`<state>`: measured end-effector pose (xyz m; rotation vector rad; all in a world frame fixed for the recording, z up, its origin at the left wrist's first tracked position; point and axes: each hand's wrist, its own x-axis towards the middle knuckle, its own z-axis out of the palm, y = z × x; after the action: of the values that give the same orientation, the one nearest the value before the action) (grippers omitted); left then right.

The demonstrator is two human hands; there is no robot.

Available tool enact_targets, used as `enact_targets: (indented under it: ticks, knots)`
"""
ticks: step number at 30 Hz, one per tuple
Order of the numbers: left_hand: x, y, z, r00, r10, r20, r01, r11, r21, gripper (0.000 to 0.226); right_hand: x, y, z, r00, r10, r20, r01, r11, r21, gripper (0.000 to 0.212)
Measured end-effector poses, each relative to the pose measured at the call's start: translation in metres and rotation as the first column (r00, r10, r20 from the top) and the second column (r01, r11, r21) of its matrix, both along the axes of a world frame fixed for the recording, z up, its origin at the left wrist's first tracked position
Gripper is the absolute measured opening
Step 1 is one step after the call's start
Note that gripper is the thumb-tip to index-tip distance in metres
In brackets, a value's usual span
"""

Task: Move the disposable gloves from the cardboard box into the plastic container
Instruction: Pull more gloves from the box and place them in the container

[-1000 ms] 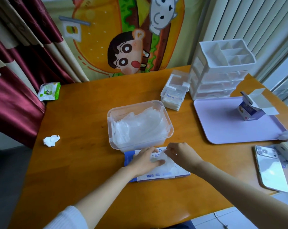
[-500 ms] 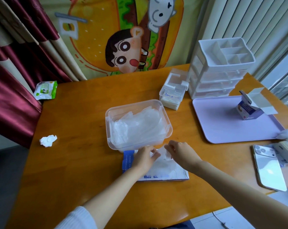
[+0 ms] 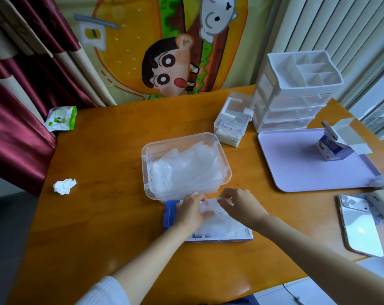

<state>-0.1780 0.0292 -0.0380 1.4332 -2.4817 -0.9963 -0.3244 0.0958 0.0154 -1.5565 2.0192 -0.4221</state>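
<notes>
A flat blue-and-white cardboard box [image 3: 171, 216] lies on the wooden table just in front of a clear plastic container [image 3: 146, 166]. The container holds a loose heap of thin clear disposable gloves [image 3: 184, 166]. More clear gloves [image 3: 217, 223] bulge out of the box's top opening. My left hand [image 3: 191, 211] pinches this clear film at the box's far edge. My right hand [image 3: 239, 205] pinches the same film from the right side. Both hands sit over the box, right below the container's near wall.
A lilac tray [image 3: 296, 172] with a small open carton [image 3: 334, 146] lies to the right. A white drawer organiser [image 3: 296, 89] and a small clear box [image 3: 233, 124] stand behind. A phone [image 3: 360, 225] lies at the right edge. A crumpled tissue [image 3: 64, 186] and a wipes pack [image 3: 61, 118] lie on the left.
Both hands have closed their fingers on the clear film at the box's opening and raised it a little towards the container. The box has not shifted.
</notes>
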Motion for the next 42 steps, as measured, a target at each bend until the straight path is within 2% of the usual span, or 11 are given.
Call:
enact_targets:
  ticks: [5,14,18,21,25,29,31,34,36,39,42]
  knots:
    - [0.01,0.0,-0.007,0.973,-0.106,0.203,0.127,0.987,-0.094,0.047,-0.005,-0.002,0.0,0.999,-0.051,0.003,0.051,0.996,-0.071,0.035]
    - [0.014,-0.001,-0.01,0.965,-0.136,0.224,0.16,0.983,-0.092,0.062,-0.025,-0.006,0.004,0.965,-0.229,0.131,0.251,0.949,-0.188,0.017]
    - [0.016,-0.001,-0.01,0.982,-0.135,0.135,0.143,0.989,-0.049,0.058,-0.026,-0.006,0.007,0.959,-0.24,0.149,0.261,0.954,-0.145,0.012]
    - [0.016,0.0,-0.003,0.997,-0.063,-0.048,0.065,0.997,0.046,0.038,-0.025,-0.006,0.009,0.965,-0.216,0.148,0.231,0.969,-0.09,0.015]
    - [0.011,-0.004,0.007,0.968,0.087,-0.234,-0.041,0.98,0.195,0.011,-0.021,-0.006,0.006,0.968,-0.19,0.167,0.197,0.98,-0.03,0.016]
    - [0.011,-0.01,0.012,0.957,0.139,-0.256,-0.092,0.978,0.188,0.011,-0.025,-0.003,-0.001,0.967,-0.222,0.129,0.232,0.97,-0.074,0.015]
    - [0.012,-0.012,0.011,0.952,0.143,-0.27,-0.094,0.978,0.184,0.008,-0.025,-0.001,-0.001,0.963,-0.216,0.164,0.231,0.97,-0.081,0.012]
    - [0.012,-0.011,0.012,0.956,0.119,-0.269,-0.079,0.985,0.156,0.005,-0.019,0.004,0.0,0.958,-0.197,0.209,0.208,0.978,-0.033,0.042]
    - [0.012,-0.008,0.012,0.957,0.092,-0.274,-0.055,0.989,0.137,0.005,-0.013,0.006,0.003,0.979,-0.156,0.134,0.168,0.982,-0.084,0.054]
    - [0.012,-0.003,0.015,0.956,0.056,-0.287,-0.025,0.994,0.11,0.007,-0.006,0.003,0.006,0.994,-0.105,0.027,0.108,0.979,-0.171,0.048]
    - [0.012,0.0,0.016,0.95,0.032,-0.309,-0.001,0.995,0.098,0.002,-0.006,-0.004,0.002,0.996,-0.069,-0.057,0.069,0.998,-0.011,0.033]
